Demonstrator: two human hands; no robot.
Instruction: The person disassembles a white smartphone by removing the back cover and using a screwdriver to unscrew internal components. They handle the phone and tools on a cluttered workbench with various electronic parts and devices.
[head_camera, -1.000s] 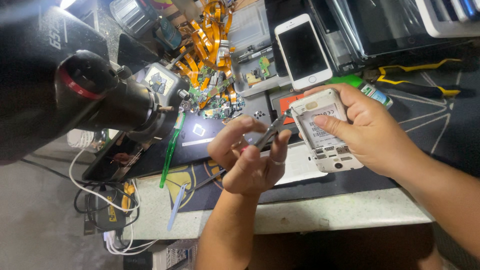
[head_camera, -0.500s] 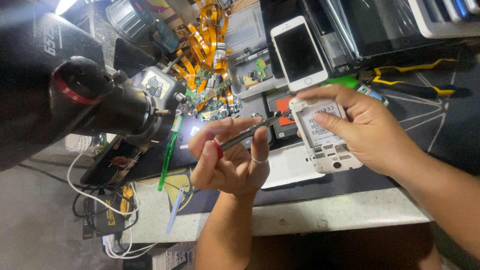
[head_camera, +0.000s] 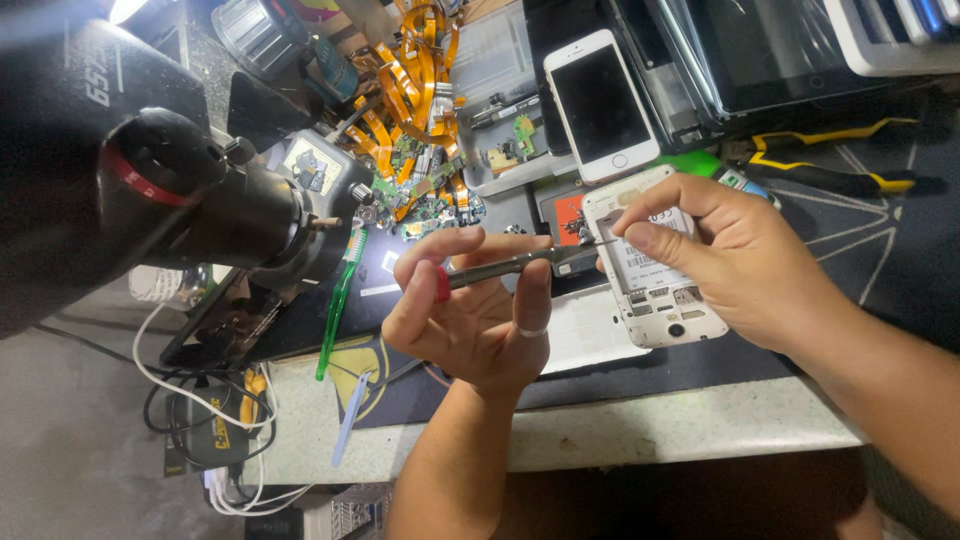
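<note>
— Over the cluttered counter, what's that big black microscope looming beside?
— The right hand, fingers clasping an opened white phone, tilting it steady above the mat. The left hand is pinching slim tweezers, tip probing the phone's top edge.

left: microscope blocks that flank, green toothbrush lies just beside it | far: heap of orange flex cables, white phone and yellow-handled pliers crowd the bench | right: dark mat is bare, open passage | near: pale table edge is bare between the forearms
</note>
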